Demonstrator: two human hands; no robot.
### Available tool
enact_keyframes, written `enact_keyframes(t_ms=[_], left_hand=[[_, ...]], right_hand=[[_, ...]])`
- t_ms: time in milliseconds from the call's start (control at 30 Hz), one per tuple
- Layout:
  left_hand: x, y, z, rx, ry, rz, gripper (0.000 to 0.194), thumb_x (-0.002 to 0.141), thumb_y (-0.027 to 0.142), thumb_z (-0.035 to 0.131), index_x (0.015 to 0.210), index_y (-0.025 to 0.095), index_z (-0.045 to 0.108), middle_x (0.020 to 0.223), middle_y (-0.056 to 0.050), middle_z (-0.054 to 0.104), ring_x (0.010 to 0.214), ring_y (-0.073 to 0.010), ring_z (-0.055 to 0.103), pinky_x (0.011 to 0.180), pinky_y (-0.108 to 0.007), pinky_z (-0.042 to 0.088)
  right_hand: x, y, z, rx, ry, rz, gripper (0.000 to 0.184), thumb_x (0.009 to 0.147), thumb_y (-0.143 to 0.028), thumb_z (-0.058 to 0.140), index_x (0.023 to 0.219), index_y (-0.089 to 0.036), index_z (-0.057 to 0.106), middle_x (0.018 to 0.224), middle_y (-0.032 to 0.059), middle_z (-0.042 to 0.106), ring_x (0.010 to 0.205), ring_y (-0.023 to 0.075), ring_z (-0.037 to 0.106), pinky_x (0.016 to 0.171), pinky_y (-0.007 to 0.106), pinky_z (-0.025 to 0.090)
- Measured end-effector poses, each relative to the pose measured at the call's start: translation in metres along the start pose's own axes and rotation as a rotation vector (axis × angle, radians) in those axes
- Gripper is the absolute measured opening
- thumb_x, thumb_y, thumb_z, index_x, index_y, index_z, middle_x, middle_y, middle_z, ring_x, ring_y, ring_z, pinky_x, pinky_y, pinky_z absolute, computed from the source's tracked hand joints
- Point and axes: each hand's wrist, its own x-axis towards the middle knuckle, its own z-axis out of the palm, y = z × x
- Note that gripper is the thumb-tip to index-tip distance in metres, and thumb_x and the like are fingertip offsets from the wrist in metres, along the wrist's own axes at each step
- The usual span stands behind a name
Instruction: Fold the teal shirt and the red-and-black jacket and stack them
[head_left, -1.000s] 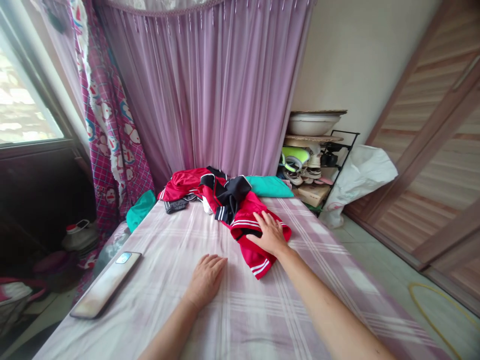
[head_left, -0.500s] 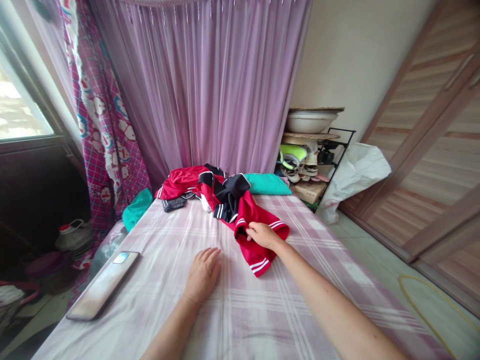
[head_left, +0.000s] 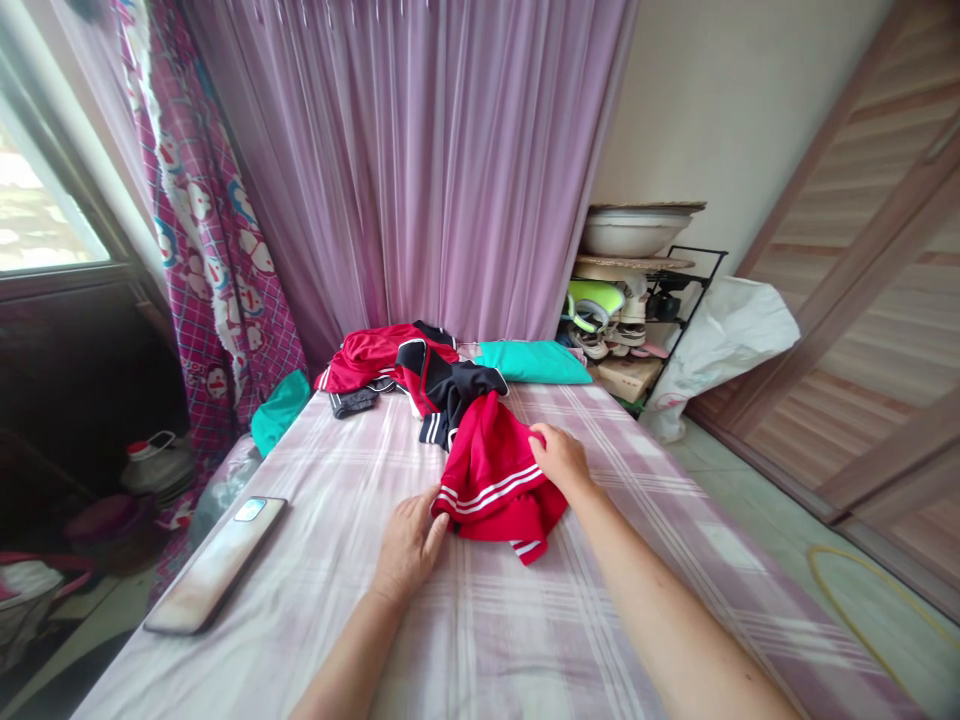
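Note:
A red sports garment with white stripes (head_left: 495,490) lies bunched on the checked pink bed sheet (head_left: 570,620). My right hand (head_left: 561,458) grips its upper right edge between the fingers. My left hand (head_left: 411,548) rests against its left edge, though I cannot tell if it holds the cloth. Behind it lie a black-and-red jacket (head_left: 450,390) and more red cloth (head_left: 367,358). A small dark folded item (head_left: 352,402) is near them. To the left of my left hand, a phone (head_left: 217,565) lies face down.
A teal pillow (head_left: 532,362) and a teal cloth (head_left: 280,412) lie at the head of the bed. Beyond it stand a purple curtain (head_left: 420,170) and a shoe rack (head_left: 645,310) with a white basin (head_left: 634,232). A white sack (head_left: 720,360) leans against a wooden wardrobe door (head_left: 847,300).
The red garment has been folded into a bunch, its stripes now across the front. My left hand moved right to its edge, and my right hand moved up onto its far edge.

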Motion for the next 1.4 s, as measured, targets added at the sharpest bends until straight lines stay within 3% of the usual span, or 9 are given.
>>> enact_keyframes(t_ms=[167, 300, 567, 633, 767, 833, 1033, 1300, 1400], left_hand=[[0.0, -0.001, 0.001, -0.035, -0.024, -0.028, 0.043, 0.096, 0.042, 0.046, 0.132, 0.022, 0.058, 0.118, -0.01, 0.072, 0.108, -0.0246, 0.067, 0.095, -0.043, 0.053], [0.0, -0.006, 0.003, -0.08, 0.017, -0.091, 0.046, 0.094, 0.045, 0.048, 0.131, 0.021, 0.059, 0.123, -0.011, 0.07, 0.114, -0.0259, 0.065, 0.099, -0.044, 0.051], [-0.001, -0.024, -0.001, -0.213, 0.19, -0.364, 0.052, 0.09, 0.053, 0.048, 0.128, 0.019, 0.06, 0.131, -0.012, 0.066, 0.122, -0.0271, 0.061, 0.105, -0.047, 0.048], [0.0, -0.023, -0.003, -0.237, 0.168, -0.352, 0.051, 0.089, 0.055, 0.05, 0.124, 0.02, 0.063, 0.128, -0.01, 0.068, 0.12, -0.0266, 0.062, 0.106, -0.046, 0.047], [0.001, -0.016, -0.007, -0.282, 0.114, -0.339, 0.051, 0.09, 0.057, 0.046, 0.12, 0.021, 0.066, 0.124, -0.009, 0.07, 0.118, -0.0257, 0.063, 0.106, -0.044, 0.047], [0.002, -0.016, -0.011, -0.298, 0.082, -0.364, 0.053, 0.091, 0.058, 0.044, 0.123, 0.021, 0.064, 0.125, -0.009, 0.07, 0.118, -0.0258, 0.063, 0.105, -0.044, 0.048], [0.017, -0.013, -0.015, -0.105, -0.073, -0.421, 0.063, 0.091, 0.058, 0.046, 0.139, 0.019, 0.053, 0.139, -0.015, 0.06, 0.13, -0.0305, 0.055, 0.103, -0.047, 0.049], [0.03, 0.058, 0.044, 0.349, -0.3, -0.345, 0.113, 0.059, 0.063, 0.078, 0.154, 0.025, 0.031, 0.158, -0.028, 0.028, 0.141, -0.0584, 0.024, 0.096, -0.082, 0.027], [0.034, 0.07, 0.042, 0.414, -0.378, -0.331, 0.109, 0.06, 0.051, 0.079, 0.155, 0.029, 0.028, 0.159, -0.026, 0.028, 0.141, -0.0566, 0.026, 0.097, -0.079, 0.029]], right_hand=[[-0.016, 0.04, 0.007, -0.146, -0.1, 0.213, 0.04, 0.094, -0.04, 0.047, 0.123, -0.02, 0.066, 0.112, 0.0139, 0.072, 0.1, 0.0255, 0.067, 0.079, 0.032, 0.044], [-0.048, 0.021, 0.023, 0.024, -0.187, 0.137, 0.03, 0.092, -0.034, 0.048, 0.105, -0.023, 0.072, 0.097, 0.0088, 0.076, 0.091, 0.0225, 0.068, 0.076, 0.029, 0.044], [-0.088, -0.044, 0.055, 0.864, -0.97, -0.148, 0.038, 0.075, -0.054, 0.068, 0.072, -0.017, 0.066, 0.065, -0.0012, 0.067, 0.058, 0.0131, 0.06, 0.056, 0.024, 0.043], [-0.069, -0.033, 0.05, 0.945, -0.89, -0.048, 0.046, 0.073, -0.063, 0.065, 0.072, -0.017, 0.067, 0.063, 0.0003, 0.067, 0.056, 0.0129, 0.06, 0.052, 0.024, 0.042], [-0.033, 0.009, 0.045, 1.15, -0.139, 0.31, 0.048, 0.062, -0.065, 0.071, 0.077, -0.019, 0.068, 0.066, 0.0019, 0.069, 0.057, 0.013, 0.06, 0.05, 0.023, 0.041], [-0.027, 0.024, 0.048, 1.28, 0.066, 0.398, 0.048, 0.057, -0.061, 0.076, 0.08, -0.02, 0.069, 0.068, 0.0024, 0.07, 0.06, 0.0137, 0.061, 0.051, 0.024, 0.044], [-0.031, 0.033, 0.056, 1.452, -0.027, 0.384, 0.039, 0.057, -0.046, 0.084, 0.082, -0.019, 0.072, 0.068, 0.0022, 0.071, 0.059, 0.0122, 0.061, 0.051, 0.023, 0.047], [-0.02, 0.049, 0.05, 1.837, -0.046, 0.552, 0.025, 0.065, -0.028, 0.082, 0.086, -0.02, 0.072, 0.072, 0.0005, 0.072, 0.062, 0.0099, 0.064, 0.054, 0.019, 0.053], [-0.019, 0.054, 0.05, 1.906, -0.022, 0.588, 0.019, 0.07, -0.026, 0.079, 0.087, -0.021, 0.071, 0.072, -0.0009, 0.072, 0.061, 0.0095, 0.065, 0.054, 0.019, 0.055]])
